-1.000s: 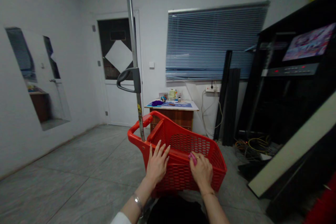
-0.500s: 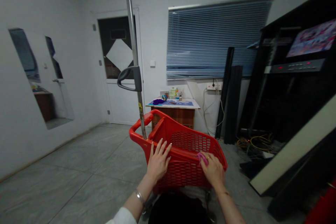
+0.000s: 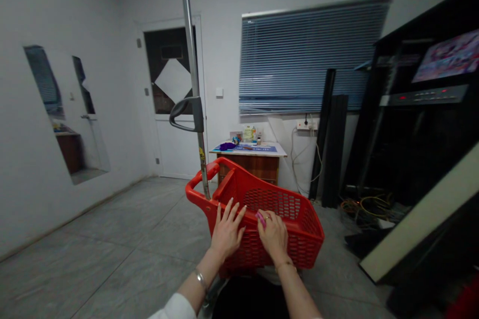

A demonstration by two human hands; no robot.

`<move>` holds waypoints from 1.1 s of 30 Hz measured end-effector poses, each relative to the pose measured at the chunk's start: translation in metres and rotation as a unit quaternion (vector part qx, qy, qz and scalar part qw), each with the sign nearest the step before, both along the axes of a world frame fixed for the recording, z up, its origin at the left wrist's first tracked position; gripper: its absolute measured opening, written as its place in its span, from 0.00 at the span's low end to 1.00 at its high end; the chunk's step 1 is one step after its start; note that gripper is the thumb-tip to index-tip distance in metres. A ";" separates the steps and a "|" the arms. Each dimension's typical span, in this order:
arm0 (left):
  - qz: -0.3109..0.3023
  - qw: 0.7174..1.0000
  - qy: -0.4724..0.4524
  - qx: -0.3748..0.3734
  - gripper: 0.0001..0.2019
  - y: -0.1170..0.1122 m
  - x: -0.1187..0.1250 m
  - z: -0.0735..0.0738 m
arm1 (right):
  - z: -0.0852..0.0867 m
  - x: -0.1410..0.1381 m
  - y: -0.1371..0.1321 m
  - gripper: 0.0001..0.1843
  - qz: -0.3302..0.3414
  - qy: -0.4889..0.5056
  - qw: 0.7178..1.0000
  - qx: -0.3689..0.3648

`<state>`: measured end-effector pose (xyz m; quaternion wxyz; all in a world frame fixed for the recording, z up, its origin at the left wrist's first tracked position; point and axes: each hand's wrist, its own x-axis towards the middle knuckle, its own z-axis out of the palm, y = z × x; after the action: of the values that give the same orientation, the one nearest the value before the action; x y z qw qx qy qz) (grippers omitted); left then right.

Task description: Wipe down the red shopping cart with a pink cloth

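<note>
Red basket (image 3: 301,241) on grey tiled floor (image 3: 112,259): left hand (image 3: 226,232) flat, right hand (image 3: 273,235) clutching pink cloth (image 3: 261,218).

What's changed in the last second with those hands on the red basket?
The right hand, holding a pink cloth, slid right along the near rim of the basket, then back left, ending close beside the left hand. The left hand stayed flat on the rim; the basket and its pole stayed put.
</note>
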<state>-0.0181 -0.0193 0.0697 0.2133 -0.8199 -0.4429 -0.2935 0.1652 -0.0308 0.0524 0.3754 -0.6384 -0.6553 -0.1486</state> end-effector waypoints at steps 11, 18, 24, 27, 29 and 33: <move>-0.011 1.000 0.010 0.006 0.33 0.002 -0.003 0.000 | -0.028 0.125 -0.018 0.20 -0.040 0.033 0.998 -0.020; -0.014 1.000 0.003 0.006 0.33 0.001 0.000 0.001 | -0.014 0.054 -0.009 0.18 -0.067 0.004 0.998 0.004; -0.015 1.000 0.022 -0.002 0.34 0.004 -0.004 0.000 | -0.004 0.014 -0.006 0.20 0.000 0.013 1.000 0.019; -0.012 1.000 0.027 -0.006 0.34 0.004 -0.006 0.000 | -0.012 0.047 -0.010 0.20 0.020 0.020 0.999 0.014; -0.006 1.000 0.027 -0.008 0.34 0.004 -0.005 -0.001 | -0.020 0.079 -0.013 0.20 0.020 0.034 0.999 0.014; 0.005 1.000 0.028 -0.006 0.34 0.003 -0.003 -0.003 | -0.039 0.132 -0.011 0.23 -0.002 0.090 0.996 0.010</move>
<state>-0.0214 -0.0165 0.0672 0.2219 -0.8269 -0.4423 -0.2673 0.2972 -0.0422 0.0138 0.4391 -0.6464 -0.6163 -0.0978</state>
